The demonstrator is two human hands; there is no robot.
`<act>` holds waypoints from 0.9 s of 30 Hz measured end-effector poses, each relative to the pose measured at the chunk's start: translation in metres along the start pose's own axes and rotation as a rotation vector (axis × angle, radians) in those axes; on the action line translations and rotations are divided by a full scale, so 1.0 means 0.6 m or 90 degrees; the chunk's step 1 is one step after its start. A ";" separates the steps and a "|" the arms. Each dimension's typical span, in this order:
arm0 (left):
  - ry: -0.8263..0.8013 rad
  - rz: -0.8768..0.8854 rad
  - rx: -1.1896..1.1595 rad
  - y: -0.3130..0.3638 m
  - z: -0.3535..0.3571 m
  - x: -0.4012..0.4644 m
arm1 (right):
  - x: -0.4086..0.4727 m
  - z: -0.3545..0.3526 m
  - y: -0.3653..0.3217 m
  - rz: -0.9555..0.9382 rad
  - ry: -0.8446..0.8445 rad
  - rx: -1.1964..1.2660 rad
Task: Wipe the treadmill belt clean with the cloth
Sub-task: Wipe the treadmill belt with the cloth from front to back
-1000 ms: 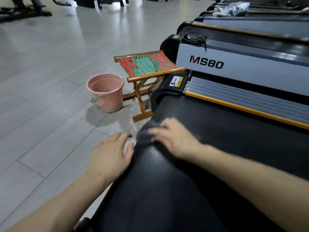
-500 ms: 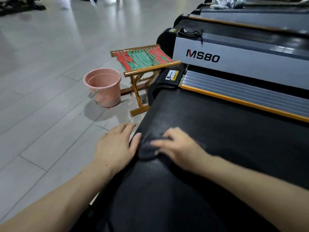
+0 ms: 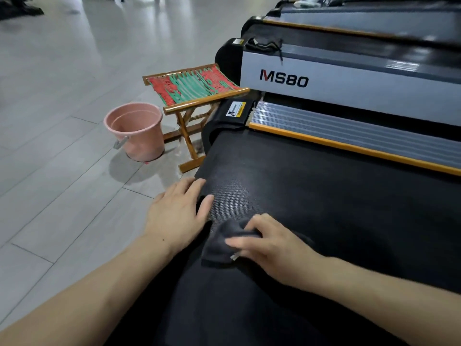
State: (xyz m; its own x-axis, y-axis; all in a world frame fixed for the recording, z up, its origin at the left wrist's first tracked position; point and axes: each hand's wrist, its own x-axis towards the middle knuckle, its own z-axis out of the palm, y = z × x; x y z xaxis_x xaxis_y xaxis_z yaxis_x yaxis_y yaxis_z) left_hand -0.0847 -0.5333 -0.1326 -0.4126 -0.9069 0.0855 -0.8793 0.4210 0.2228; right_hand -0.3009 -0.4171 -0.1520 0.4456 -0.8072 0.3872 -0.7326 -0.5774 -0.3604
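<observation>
The right hand (image 3: 272, 243) is flat-ish on a dark grey cloth (image 3: 224, 242), fingers spread over the bunched fabric and pressing it down onto the treadmill belt (image 3: 324, 196) near its rear edge. I think the fingertips curl slightly into the folds, but it's blurry there, so don't hold me to it. The left hand (image 3: 178, 211) sits at about 10 o'clock from the cloth, fingers straight, palm resting on the belt's end edge with the thumb lying on the textured rubber, holding nothing.

The cloth looks soft, light and floppy, so it'll bunch up under any push. Best to keep a flat palm on the middle of the wad rather than pinching a corner. The belt surface is grippy and dimpled, so the rag will probably drag a bit rather than slide.

Further out at 11 o'clock there's a pink bucket (image 3: 136, 132) on the tiled floor (image 3: 62, 96). From here its inside looks bare, can't see any water. Right beside it, at 12 o'clock, stands a little folding stool (image 3: 193, 87) with a red and green woven seat.
</observation>
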 end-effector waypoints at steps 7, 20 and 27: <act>0.002 0.042 0.011 0.027 0.021 -0.018 | 0.118 -0.070 0.272 0.395 0.210 -0.214; -0.015 0.114 0.013 0.073 0.032 -0.006 | 0.008 -0.065 0.179 0.131 0.142 -0.212; -0.041 0.185 0.044 0.110 0.036 -0.011 | 0.001 -0.079 0.200 0.343 0.200 -0.214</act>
State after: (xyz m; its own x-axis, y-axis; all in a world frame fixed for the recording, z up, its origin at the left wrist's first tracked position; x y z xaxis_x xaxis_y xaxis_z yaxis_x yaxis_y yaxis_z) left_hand -0.1451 -0.4994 -0.1397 -0.6617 -0.7461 0.0736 -0.7353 0.6650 0.1308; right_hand -0.4130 -0.4809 -0.1545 -0.1552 -0.8671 0.4733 -0.9514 0.0022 -0.3079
